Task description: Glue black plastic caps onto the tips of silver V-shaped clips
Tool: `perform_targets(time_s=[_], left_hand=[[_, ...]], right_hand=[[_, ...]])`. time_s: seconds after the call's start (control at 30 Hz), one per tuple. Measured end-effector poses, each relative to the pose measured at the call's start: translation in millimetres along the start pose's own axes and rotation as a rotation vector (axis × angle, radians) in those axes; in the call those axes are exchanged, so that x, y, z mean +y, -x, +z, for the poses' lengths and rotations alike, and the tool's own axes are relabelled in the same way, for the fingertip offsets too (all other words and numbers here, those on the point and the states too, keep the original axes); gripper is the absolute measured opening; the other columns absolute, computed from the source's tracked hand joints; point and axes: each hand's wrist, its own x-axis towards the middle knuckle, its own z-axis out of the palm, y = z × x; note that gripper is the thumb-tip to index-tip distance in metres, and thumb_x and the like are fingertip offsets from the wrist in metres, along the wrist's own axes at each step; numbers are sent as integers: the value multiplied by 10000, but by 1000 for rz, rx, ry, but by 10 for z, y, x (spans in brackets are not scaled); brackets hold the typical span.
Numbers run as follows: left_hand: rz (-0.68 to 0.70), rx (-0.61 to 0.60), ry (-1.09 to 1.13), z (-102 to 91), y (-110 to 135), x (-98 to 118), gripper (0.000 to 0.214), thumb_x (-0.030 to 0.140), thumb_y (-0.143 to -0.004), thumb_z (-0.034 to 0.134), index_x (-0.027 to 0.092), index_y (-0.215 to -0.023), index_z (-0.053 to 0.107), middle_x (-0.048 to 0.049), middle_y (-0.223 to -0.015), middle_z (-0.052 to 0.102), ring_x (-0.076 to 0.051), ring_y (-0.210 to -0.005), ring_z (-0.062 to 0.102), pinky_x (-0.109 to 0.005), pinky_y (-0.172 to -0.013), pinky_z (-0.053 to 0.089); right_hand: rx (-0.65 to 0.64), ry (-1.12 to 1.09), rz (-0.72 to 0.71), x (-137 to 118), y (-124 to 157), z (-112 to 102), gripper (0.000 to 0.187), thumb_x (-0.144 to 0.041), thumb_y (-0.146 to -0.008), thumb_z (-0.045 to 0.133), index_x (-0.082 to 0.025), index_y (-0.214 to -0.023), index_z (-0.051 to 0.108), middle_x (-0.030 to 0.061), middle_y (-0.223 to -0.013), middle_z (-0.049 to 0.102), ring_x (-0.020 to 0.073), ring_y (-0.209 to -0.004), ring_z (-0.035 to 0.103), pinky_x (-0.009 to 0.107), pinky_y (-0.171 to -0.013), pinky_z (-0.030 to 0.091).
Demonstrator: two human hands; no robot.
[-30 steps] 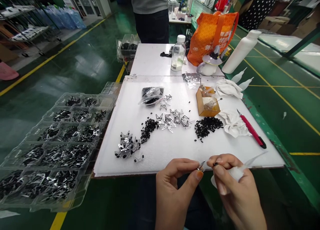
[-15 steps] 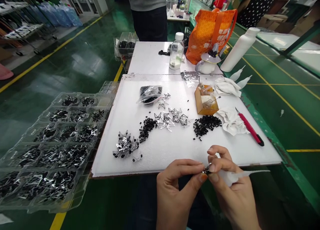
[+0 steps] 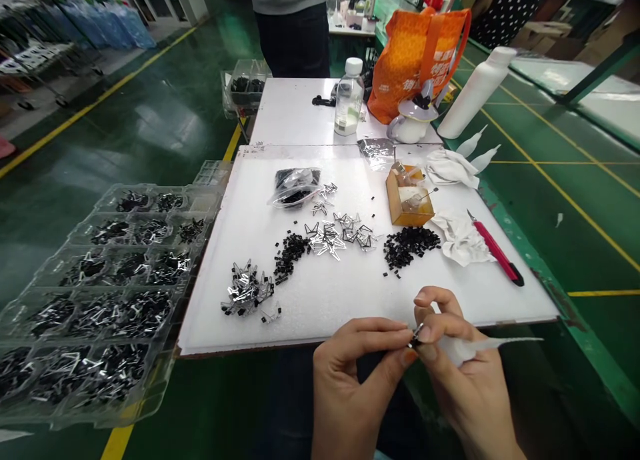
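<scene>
My left hand (image 3: 353, 373) and my right hand (image 3: 463, 373) meet at the near edge of the white board (image 3: 350, 293). Their thumbs and forefingers pinch a small metal clip with a black piece (image 3: 415, 333) between them. My right hand also holds a white squeeze bottle with a long pointed nozzle (image 3: 490, 345) in its palm. Ahead on the board lie a pile of small black pieces (image 3: 407, 245), a second black pile (image 3: 287, 255), loose metal clips (image 3: 340, 233) and a heap of assembled clips (image 3: 247, 291).
Clear plastic trays of finished parts (image 3: 100, 293) sit to the left. An orange box (image 3: 410, 197), crumpled cloths (image 3: 463, 237), a red utility knife (image 3: 495, 250), a parts bag (image 3: 295, 187), a water bottle (image 3: 349, 97) and an orange bag (image 3: 417, 60) lie beyond. A person (image 3: 290, 20) stands at the far table.
My hands came together: the clip in the left and the black piece in the right were apart a second ago and now touch. The view shifted slightly.
</scene>
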Motion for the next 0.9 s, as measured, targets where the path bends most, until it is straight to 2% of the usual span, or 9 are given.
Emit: perform_targets(time_s=[0.23, 0.4, 0.67, 0.77, 0.9], left_hand=[[-5, -8, -15, -10, -1, 5, 181, 168, -839, 879, 344, -870, 902, -11, -957, 855, -172, -944, 778, -215, -867, 592], [2, -10, -35, 4, 0, 19, 187, 166, -835, 880, 344, -889, 900, -5, -964, 854, -174, -954, 777, -225, -887, 587], [26, 1, -60, 19, 14, 7, 164, 173, -812, 899, 327, -868, 893, 0, -940, 852, -174, -931, 773, -233, -880, 582], [22, 5, -69, 12, 12, 4, 143, 182, -812, 899, 314, -865, 889, -7, -938, 850, -180, -926, 772, -243, -876, 583], [12, 19, -77, 18, -2, -5, 131, 186, -816, 892, 307, -865, 884, -4, -937, 846, -177, -925, 765, -241, -873, 578]], right_hand=[[57, -23, 11, 3, -2, 49, 76, -237, -924, 781, -282, -891, 729, 56, -1117, 589, 215, -1163, 565, 295, -945, 492], [54, -29, -7, -5, 2, 51, 75, -231, -934, 772, -288, -909, 731, 43, -1111, 587, 191, -1161, 563, 271, -968, 484], [74, -57, 9, 20, -8, 38, 87, -216, -909, 796, -280, -908, 737, 44, -1110, 584, 192, -1104, 585, 273, -878, 501], [100, -68, 2, 11, -27, 53, 117, -217, -881, 826, -275, -892, 725, 40, -1142, 583, 181, -1078, 592, 266, -857, 501], [158, -93, 2, -33, -53, 105, 195, -255, -830, 882, -271, -861, 691, 34, -1079, 603, 187, -1065, 606, 283, -868, 506]])
